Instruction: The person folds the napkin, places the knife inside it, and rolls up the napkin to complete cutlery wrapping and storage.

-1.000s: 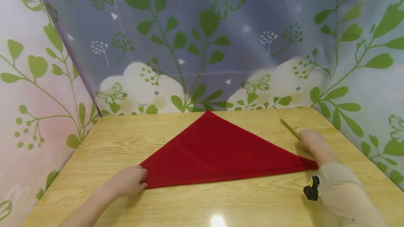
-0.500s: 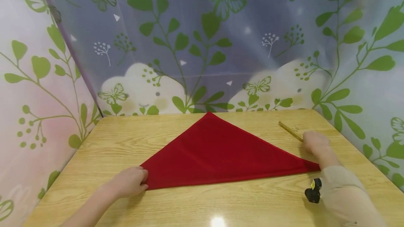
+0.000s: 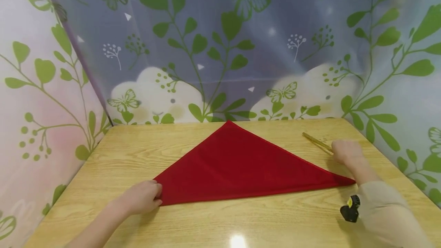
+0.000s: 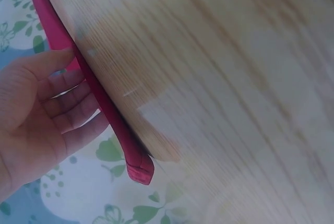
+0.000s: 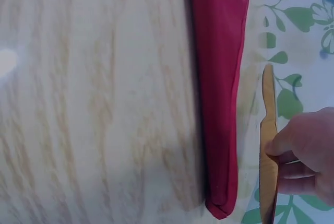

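A red cloth (image 3: 237,163), folded to a triangle, lies on the wooden table with its long folded edge toward me. At its left end is my left hand (image 3: 142,197); in the left wrist view that hand (image 4: 42,98) touches the cloth (image 4: 112,112) with thumb and loosely bent fingertips close to the fold. Beyond the cloth's right tip, my right hand (image 3: 347,151) grips one end of a long, thin gold-coloured strip (image 3: 316,142). In the right wrist view the thumb lies across this flat strip (image 5: 268,130); its exact kind is unclear. It stands apart from the cloth (image 5: 219,78).
The pale wooden table (image 3: 200,225) runs back to a printed curtain (image 3: 262,49) with leaves, butterflies and clouds. More printed cloth closes off the left and right sides. A small black device (image 3: 350,209) sits by the right sleeve (image 3: 386,209).
My right hand has shifted a little to the right with the gold strip, baring more of the cloth's right tip. My left hand and the cloth have hardly moved.
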Available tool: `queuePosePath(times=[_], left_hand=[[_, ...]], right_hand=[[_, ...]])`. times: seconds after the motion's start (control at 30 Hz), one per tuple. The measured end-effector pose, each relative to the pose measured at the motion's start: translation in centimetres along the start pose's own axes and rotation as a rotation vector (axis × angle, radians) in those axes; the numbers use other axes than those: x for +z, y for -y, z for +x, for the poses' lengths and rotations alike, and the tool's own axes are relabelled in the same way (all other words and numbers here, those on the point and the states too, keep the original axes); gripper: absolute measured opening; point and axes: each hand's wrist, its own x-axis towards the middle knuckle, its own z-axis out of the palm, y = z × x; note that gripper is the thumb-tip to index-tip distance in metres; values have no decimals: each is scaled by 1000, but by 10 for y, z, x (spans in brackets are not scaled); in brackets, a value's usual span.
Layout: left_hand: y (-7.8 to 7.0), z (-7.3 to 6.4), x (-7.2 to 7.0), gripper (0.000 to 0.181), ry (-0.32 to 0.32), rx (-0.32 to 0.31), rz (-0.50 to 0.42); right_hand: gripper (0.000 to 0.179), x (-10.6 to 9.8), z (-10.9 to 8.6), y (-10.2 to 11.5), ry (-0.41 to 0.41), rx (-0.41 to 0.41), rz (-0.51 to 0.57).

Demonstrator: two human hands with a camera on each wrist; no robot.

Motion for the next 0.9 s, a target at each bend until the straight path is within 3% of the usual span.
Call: queuePosePath(times=[0.33, 0.6, 0.9], left_hand=[[-1, 0, -1, 27, 3, 3, 0], [0, 2, -1, 29, 18, -9, -11], [1, 4, -1, 29, 45, -36, -15]], right_hand=[[17, -15, 3, 26, -70, -98, -38], [15, -24, 5, 62, -240, -224, -107], [11, -29, 4, 108, -464, -472, -164]])
